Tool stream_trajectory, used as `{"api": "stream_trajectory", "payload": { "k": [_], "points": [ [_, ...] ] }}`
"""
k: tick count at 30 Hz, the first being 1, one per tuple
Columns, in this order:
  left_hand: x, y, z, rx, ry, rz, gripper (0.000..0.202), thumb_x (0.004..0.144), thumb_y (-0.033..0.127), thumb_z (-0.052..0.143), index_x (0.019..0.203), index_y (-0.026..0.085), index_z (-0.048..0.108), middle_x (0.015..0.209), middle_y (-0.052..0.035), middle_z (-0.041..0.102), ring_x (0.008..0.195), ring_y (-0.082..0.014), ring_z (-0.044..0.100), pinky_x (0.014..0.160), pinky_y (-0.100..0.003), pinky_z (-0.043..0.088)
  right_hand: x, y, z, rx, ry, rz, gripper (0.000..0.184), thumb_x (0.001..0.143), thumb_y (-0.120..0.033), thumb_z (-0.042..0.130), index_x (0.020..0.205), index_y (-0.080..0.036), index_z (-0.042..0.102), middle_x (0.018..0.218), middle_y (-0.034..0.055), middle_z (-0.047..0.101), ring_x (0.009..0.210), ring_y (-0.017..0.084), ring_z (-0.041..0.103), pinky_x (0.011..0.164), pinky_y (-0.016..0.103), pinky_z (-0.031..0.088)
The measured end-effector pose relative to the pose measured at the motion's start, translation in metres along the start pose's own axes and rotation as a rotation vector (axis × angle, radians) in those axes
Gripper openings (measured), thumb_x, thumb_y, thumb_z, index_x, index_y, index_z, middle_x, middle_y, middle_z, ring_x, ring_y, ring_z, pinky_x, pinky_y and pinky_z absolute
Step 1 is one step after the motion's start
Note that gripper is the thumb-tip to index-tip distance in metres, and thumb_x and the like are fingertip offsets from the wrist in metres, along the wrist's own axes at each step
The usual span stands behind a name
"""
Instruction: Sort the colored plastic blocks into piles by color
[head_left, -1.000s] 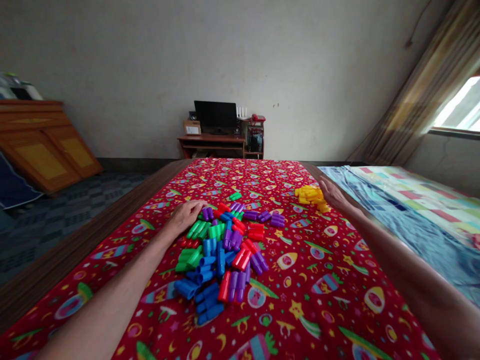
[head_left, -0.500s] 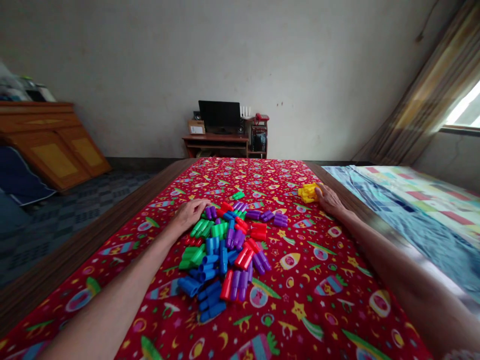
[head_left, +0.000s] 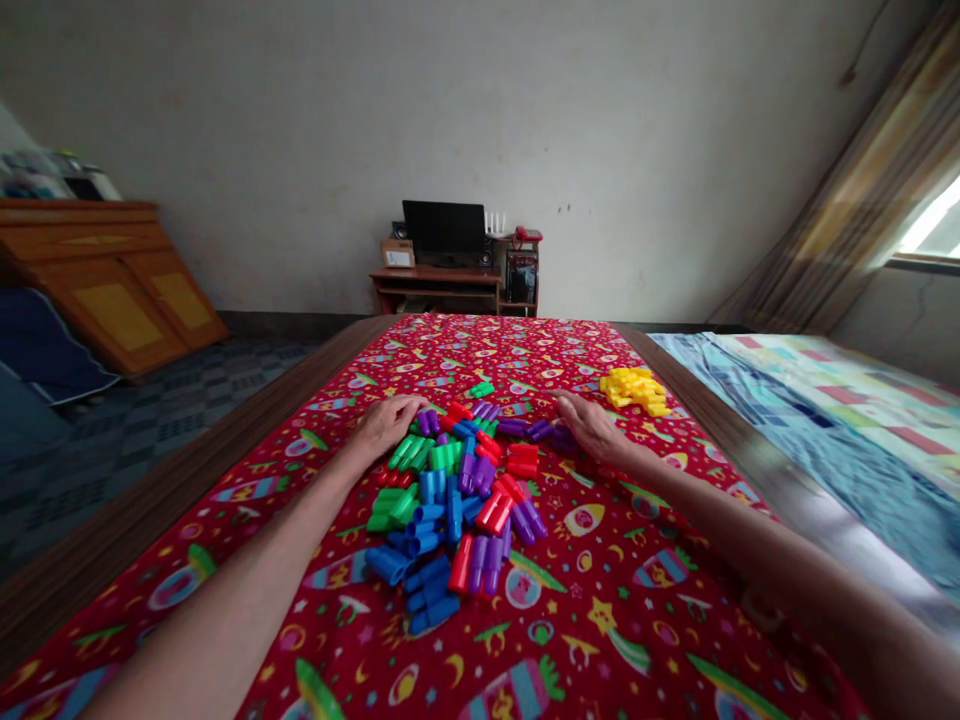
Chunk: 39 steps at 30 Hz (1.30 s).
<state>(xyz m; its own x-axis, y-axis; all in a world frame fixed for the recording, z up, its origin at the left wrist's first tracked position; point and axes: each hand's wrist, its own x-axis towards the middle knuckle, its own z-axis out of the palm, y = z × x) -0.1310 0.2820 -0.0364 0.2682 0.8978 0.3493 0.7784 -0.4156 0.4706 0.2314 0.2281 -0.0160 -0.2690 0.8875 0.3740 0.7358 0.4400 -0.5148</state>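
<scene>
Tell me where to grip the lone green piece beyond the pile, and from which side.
Probably pinch the green piece across its middle, coming from above: it lies low and apart from the pile, so its opposite sides look reachable.

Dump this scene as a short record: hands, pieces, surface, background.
main_pile: loose plastic pieces in blue, green, red and purple
yellow_group: yellow pieces heaped apart, right of the pile
outlier: green piece beyond the pile
left_hand: left hand beside a purple pair at the pile's far-left edge; grip unclear
right_hand: right hand at the purple pieces right of the pile, partly covering one; grip unclear
surface: red patterned cloth on a brown table
background: monitor on a desk; wooden cabinet at left
</scene>
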Motion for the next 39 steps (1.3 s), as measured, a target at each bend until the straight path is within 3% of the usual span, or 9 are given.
{"api": "stream_trajectory", "payload": {
  "k": [4,8,11,14,20,24,29,35,39],
  "points": [
    [-0.001,0.003,0.000,-0.025,-0.009,-0.035,0.064,0.089,0.055,0.022,0.117,0.015,0.064,0.122,-0.0109,0.068,0.115,-0.0255,0.062,0.104,-0.039,0.044,0.010,-0.021,0.033,0.126,-0.107,-0.067,0.069,0.096,-0.058,0.018,0.133,-0.014,0.055,0.137,0.0143,0.056,0.129,0.025,0.050,0.107,0.040,0.037],
    [-0.005,0.011,-0.003,-0.028,-0.066,0.006,0.068,0.091,0.053,0.014,0.122,0.015,0.061,0.134,-0.0096,0.061,0.129,-0.0247,0.051,0.111,-0.041,0.035,0.023,-0.036,0.050,0.324,-0.255,-0.115,0.071,0.096,-0.062,0.018,0.130,-0.016,0.059,0.123,0.0105,0.066,0.116,0.026,0.060,0.101,0.041,0.044],
    [-0.007,0.016,-0.005,-0.035,-0.112,0.011,0.069,0.092,0.051,0.010,0.126,0.015,0.058,0.134,-0.0085,0.061,0.133,-0.0247,0.047,0.114,-0.042,0.032,0.043,-0.044,0.055,0.412,-0.135,-0.093,0.070,0.097,-0.061,0.017,0.126,-0.015,0.062,0.123,0.0116,0.066,0.116,0.025,0.060,0.100,0.039,0.044],
    [-0.008,0.018,-0.005,-0.049,-0.118,-0.011,0.070,0.092,0.051,0.010,0.134,0.013,0.052,0.131,-0.0102,0.062,0.129,-0.0249,0.051,0.113,-0.041,0.034,0.073,-0.047,0.059,0.306,-0.028,-0.051,0.061,0.099,-0.053,0.023,0.129,-0.014,0.058,0.131,0.0135,0.060,0.125,0.025,0.053,0.104,0.039,0.039],
    [-0.005,0.014,-0.003,-0.028,-0.107,-0.007,0.071,0.091,0.051,0.010,0.128,0.013,0.056,0.129,-0.0101,0.064,0.127,-0.0252,0.052,0.112,-0.041,0.034,0.098,-0.054,0.077,0.204,-0.398,-0.166,0.050,0.100,-0.046,0.030,0.114,-0.015,0.066,0.120,0.0093,0.066,0.114,0.022,0.059,0.101,0.036,0.041],
    [-0.003,0.012,-0.003,-0.009,-0.133,-0.001,0.071,0.090,0.052,0.012,0.122,0.013,0.061,0.131,-0.0107,0.063,0.129,-0.0247,0.050,0.113,-0.039,0.033,0.071,-0.055,0.066,0.316,-0.443,-0.260,0.058,0.097,-0.055,0.028,0.115,-0.017,0.068,0.119,0.0059,0.068,0.114,0.022,0.059,0.096,0.033,0.045],
    [-0.001,0.011,-0.002,0.003,-0.131,-0.025,0.063,0.089,0.045,0.016,0.122,0.017,0.062,0.126,-0.0082,0.066,0.124,-0.0242,0.055,0.109,-0.040,0.038,0.044,-0.056,0.028,0.135,-0.213,-0.171,0.041,0.093,-0.039,0.049,0.123,-0.015,0.065,0.106,0.0086,0.072,0.091,0.020,0.066,0.077,0.027,0.047],
    [-0.003,0.015,-0.003,0.043,-0.121,-0.011,0.063,0.090,0.045,0.015,0.118,0.017,0.065,0.123,-0.0090,0.067,0.120,-0.0241,0.058,0.106,-0.037,0.041,0.038,-0.074,0.029,-0.245,-0.431,-0.193,0.024,0.083,-0.034,0.065,0.092,-0.014,0.073,0.075,0.0033,0.069,0.064,0.012,0.055,0.057,0.021,0.032],
    [-0.005,0.018,-0.005,0.059,-0.143,-0.005,0.062,0.090,0.042,0.015,0.118,0.016,0.064,0.124,-0.0085,0.066,0.122,-0.0236,0.056,0.108,-0.038,0.039,0.043,-0.069,0.025,-0.267,-0.376,-0.160,0.025,0.082,-0.032,0.064,0.095,-0.014,0.073,0.080,0.0052,0.070,0.067,0.013,0.056,0.057,0.022,0.033]
  ]
}}
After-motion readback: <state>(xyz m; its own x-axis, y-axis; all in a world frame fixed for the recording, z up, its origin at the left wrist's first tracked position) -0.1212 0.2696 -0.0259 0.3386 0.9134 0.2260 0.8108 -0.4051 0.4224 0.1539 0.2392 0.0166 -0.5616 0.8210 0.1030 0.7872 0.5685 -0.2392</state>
